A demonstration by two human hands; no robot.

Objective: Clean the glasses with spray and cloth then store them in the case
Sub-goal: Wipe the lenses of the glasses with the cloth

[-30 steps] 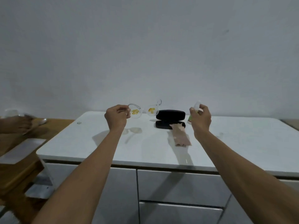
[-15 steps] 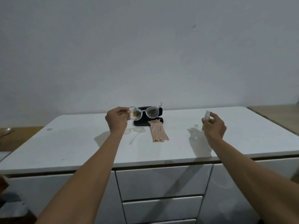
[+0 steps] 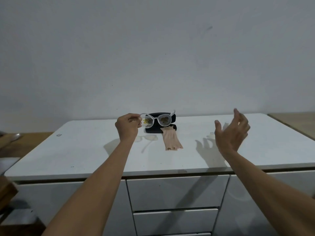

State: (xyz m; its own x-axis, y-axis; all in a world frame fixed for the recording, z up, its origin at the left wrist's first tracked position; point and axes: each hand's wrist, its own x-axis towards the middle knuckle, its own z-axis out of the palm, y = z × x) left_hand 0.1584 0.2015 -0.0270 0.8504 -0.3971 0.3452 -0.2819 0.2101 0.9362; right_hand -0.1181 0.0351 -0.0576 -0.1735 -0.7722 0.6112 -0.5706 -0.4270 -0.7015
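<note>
My left hand [image 3: 127, 126] pinches the left corner of the clear-framed glasses [image 3: 159, 120] and holds them above the counter; both lenses carry yellowish smudges. Right behind and below them lies the black glasses case [image 3: 173, 116], apparently slightly open. A pink cloth [image 3: 171, 139] lies flat in front of the case. My right hand [image 3: 233, 132] hovers over the counter's right side with its fingers spread and nothing in it. A small pale spray bottle [image 3: 225, 124] stands just behind that hand, partly hidden. A small clear cap [image 3: 211, 133] lies to its left.
Everything sits on a white cabinet top [image 3: 85, 150] with drawers [image 3: 175, 191] below its front edge. A plain wall rises close behind. Wooden surfaces adjoin at the left [image 3: 25, 142] and far right [image 3: 298, 121].
My right hand has let go of the spray bottle and opened, lifting off it. My left hand keeps the glasses in front of the case. The view has shifted slightly.
</note>
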